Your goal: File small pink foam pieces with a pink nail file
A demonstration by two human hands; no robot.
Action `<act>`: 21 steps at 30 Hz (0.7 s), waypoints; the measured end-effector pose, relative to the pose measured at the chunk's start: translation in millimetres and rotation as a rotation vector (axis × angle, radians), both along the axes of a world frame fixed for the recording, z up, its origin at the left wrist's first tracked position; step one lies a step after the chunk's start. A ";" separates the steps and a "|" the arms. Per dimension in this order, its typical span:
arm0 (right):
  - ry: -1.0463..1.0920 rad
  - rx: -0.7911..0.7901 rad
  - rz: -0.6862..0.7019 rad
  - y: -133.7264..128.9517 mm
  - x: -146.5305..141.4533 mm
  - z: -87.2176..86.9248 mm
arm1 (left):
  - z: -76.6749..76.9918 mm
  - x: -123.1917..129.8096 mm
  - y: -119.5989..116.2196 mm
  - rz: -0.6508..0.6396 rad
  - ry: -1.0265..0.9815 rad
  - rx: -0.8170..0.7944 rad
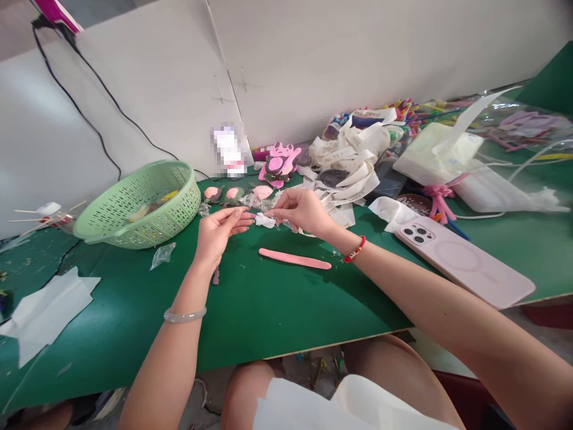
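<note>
White partition boards (322, 60) across the whole back of the frame, a black cable (85, 101) looping down the upper left! Below, the long green worktop (286, 313) filling the middle of the view, its front edge running above the person's knees. On it at centre left, a pale green plastic colander (183, 191), tilted, with scraps inside. Lower right of the worktop, a phone in a pale pink case (465, 263), lying flat. Upper right, a heap of printed white paper strips (344, 161), and beyond it a clear plastic bag (496, 119) with bright odds and ends inside. At far lower left, a white paper sheet (45, 310). Just behind the hands, a row of pink foam ovals (233, 193) along the back of the worktop, and near the heap, a pink foam cutout (280, 164). Closer in, a pink foam strip (295, 258), lying loose just below the right hand (304, 210). And now the action: both hands raised over the green, close together but not clasped, right fingers pinching a small white scrap (265, 220) with clear film at its edge, left hand (221, 230) open, fingertips just beside it! Red beaded bracelet (355, 249) on the right wrist, pale bangle (185, 315) on the left.
</note>
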State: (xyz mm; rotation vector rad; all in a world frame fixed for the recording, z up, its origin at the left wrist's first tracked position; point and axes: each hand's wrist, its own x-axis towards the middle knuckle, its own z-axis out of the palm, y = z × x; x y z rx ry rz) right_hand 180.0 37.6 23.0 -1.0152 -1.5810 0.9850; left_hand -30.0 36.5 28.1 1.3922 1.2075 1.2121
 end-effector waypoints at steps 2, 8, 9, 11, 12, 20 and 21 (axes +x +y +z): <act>-0.011 -0.002 0.031 -0.2 -0.3 -0.8 | -2.2 3.0 -1.3 -0.045 -0.009 -0.027; -0.063 0.018 0.052 1.3 -1.0 -3.2 | -4.1 7.1 -1.8 -0.050 0.049 -0.070; -0.066 0.022 0.047 1.6 -1.1 -3.4 | -4.0 7.3 -1.7 -0.040 0.044 -0.060; -0.074 0.026 0.032 2.0 -1.3 -3.4 | -3.9 7.8 -1.7 -0.032 0.025 -0.042; -0.078 0.023 0.023 2.1 -1.3 -3.4 | -4.0 8.1 -1.9 -0.031 0.014 -0.039; -0.049 0.037 0.035 3.0 -1.6 -4.8 | -6.5 11.4 -5.0 -0.125 -0.072 -0.087; -0.041 0.028 0.031 2.6 -1.8 -4.8 | -6.3 11.5 -5.2 -0.124 -0.069 -0.084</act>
